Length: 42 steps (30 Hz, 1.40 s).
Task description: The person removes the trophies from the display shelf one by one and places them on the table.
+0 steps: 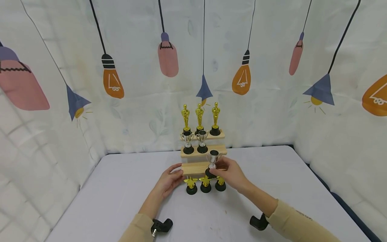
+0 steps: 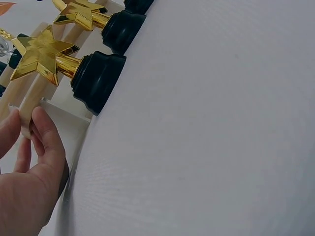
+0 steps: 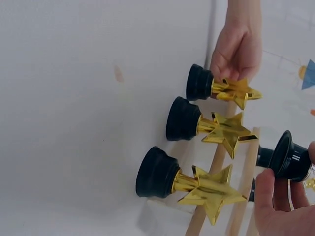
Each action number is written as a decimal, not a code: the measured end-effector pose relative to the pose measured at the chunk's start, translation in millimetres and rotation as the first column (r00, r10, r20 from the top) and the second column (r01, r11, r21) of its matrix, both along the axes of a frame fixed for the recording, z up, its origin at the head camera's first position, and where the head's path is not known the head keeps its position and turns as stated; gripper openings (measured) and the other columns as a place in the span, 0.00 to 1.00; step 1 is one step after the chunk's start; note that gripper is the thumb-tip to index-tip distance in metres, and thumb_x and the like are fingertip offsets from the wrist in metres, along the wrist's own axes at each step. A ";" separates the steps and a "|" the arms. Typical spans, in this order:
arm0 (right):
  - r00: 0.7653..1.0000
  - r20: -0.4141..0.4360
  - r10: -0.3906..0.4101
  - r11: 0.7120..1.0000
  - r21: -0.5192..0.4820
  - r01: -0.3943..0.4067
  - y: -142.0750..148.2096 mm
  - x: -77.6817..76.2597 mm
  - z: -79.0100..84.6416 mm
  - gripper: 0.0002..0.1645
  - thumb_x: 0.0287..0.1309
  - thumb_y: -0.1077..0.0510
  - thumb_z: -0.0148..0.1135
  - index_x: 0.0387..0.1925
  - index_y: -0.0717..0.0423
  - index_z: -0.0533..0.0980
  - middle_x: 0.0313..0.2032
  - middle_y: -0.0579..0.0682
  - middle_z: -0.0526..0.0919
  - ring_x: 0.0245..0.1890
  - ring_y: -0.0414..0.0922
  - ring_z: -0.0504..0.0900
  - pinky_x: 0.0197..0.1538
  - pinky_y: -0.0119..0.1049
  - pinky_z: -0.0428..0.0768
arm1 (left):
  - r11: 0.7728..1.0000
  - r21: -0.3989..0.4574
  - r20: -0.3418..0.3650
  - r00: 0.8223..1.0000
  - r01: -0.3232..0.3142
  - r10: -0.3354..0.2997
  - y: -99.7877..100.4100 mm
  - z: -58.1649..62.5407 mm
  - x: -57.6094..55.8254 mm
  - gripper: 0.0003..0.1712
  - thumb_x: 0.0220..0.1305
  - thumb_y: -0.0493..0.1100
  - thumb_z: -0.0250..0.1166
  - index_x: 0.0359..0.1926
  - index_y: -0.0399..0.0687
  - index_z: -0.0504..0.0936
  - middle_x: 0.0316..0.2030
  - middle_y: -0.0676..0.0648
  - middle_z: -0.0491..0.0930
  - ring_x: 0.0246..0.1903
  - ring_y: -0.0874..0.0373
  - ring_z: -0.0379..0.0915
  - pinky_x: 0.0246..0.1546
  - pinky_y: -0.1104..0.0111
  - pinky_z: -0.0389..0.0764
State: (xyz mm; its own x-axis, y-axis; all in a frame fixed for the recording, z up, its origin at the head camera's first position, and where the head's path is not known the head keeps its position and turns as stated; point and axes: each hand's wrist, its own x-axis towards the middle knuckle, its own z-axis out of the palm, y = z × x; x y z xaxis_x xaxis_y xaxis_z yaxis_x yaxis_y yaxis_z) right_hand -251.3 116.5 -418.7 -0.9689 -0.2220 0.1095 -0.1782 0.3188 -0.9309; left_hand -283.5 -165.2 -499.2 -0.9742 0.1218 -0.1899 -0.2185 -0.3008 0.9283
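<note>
A three-tier wooden stand (image 1: 203, 151) sits mid-table. My left hand (image 1: 177, 173) pinches the left end of its lowest shelf (image 1: 193, 167); in the left wrist view the thumb and fingers (image 2: 43, 129) hold that shelf end (image 2: 30, 103). My right hand (image 1: 224, 167) holds a silver cup with a black base (image 1: 213, 160) at the right end of the lowest shelf; in the right wrist view its base (image 3: 291, 157) shows at my fingertips (image 3: 268, 194). Three gold star trophies (image 1: 206, 184) stand on the table in front of the stand.
Three gold statuettes (image 1: 199, 117) fill the top shelf and two silver cups (image 1: 195, 141) the left of the middle shelf. The grey table (image 1: 121, 195) is walled by a lamp-print curtain (image 1: 272, 101) behind and at both sides.
</note>
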 end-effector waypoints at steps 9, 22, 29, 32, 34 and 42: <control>0.998 0.010 0.058 0.998 -0.011 -0.058 -11.8 9.0 -2.7 0.17 0.61 0.54 0.75 0.48 0.56 0.80 0.44 0.48 0.84 0.48 0.48 0.83 0.50 0.43 0.84 | 1.000 -0.003 -0.005 1.000 0.005 -0.005 -0.1 0.0 0.1 0.31 0.74 0.32 0.62 0.73 0.34 0.63 0.54 0.35 0.77 0.46 0.54 0.80 0.49 0.65 0.84; 0.988 -0.094 0.125 0.992 -0.013 -0.127 -25.7 16.6 -12.9 0.14 0.60 0.58 0.75 0.43 0.59 0.80 0.42 0.49 0.85 0.48 0.48 0.84 0.49 0.36 0.84 | 1.000 0.005 -0.021 1.000 0.004 -0.004 -0.4 -1.2 1.5 0.31 0.74 0.32 0.60 0.74 0.33 0.62 0.53 0.38 0.77 0.44 0.56 0.80 0.47 0.68 0.84; 0.984 -0.109 0.139 0.988 -0.049 -0.145 -28.7 25.7 -13.8 0.16 0.59 0.59 0.76 0.44 0.60 0.79 0.42 0.51 0.85 0.48 0.49 0.84 0.45 0.33 0.84 | 1.000 0.010 -0.025 1.000 0.002 -0.002 -0.7 -1.2 1.0 0.30 0.74 0.31 0.60 0.73 0.34 0.62 0.52 0.39 0.78 0.44 0.56 0.80 0.47 0.68 0.84; 0.982 -0.099 0.163 0.983 -0.067 -0.171 -32.1 27.6 -15.2 0.16 0.59 0.58 0.76 0.44 0.60 0.80 0.43 0.51 0.85 0.48 0.49 0.84 0.45 0.33 0.84 | 1.000 0.009 -0.023 1.000 0.000 0.000 -0.8 -1.2 0.7 0.30 0.74 0.31 0.60 0.73 0.34 0.63 0.52 0.39 0.78 0.44 0.56 0.80 0.47 0.68 0.84; 0.981 -0.081 0.178 0.980 -0.070 -0.184 -34.7 29.0 -16.8 0.15 0.59 0.58 0.75 0.44 0.60 0.80 0.42 0.51 0.85 0.48 0.48 0.83 0.45 0.33 0.84 | 1.000 0.007 -0.019 1.000 -0.002 0.002 -0.8 -1.6 0.5 0.30 0.74 0.31 0.60 0.73 0.35 0.63 0.52 0.39 0.78 0.44 0.56 0.80 0.47 0.67 0.84; 0.980 0.001 0.197 0.978 -0.066 -0.197 -45.2 36.5 -28.7 0.16 0.59 0.58 0.75 0.45 0.62 0.80 0.41 0.49 0.86 0.42 0.45 0.83 0.43 0.33 0.82 | 1.000 0.003 -0.026 1.000 -0.001 0.001 -0.9 -2.8 0.8 0.30 0.74 0.31 0.60 0.73 0.34 0.63 0.52 0.38 0.79 0.44 0.56 0.81 0.47 0.67 0.84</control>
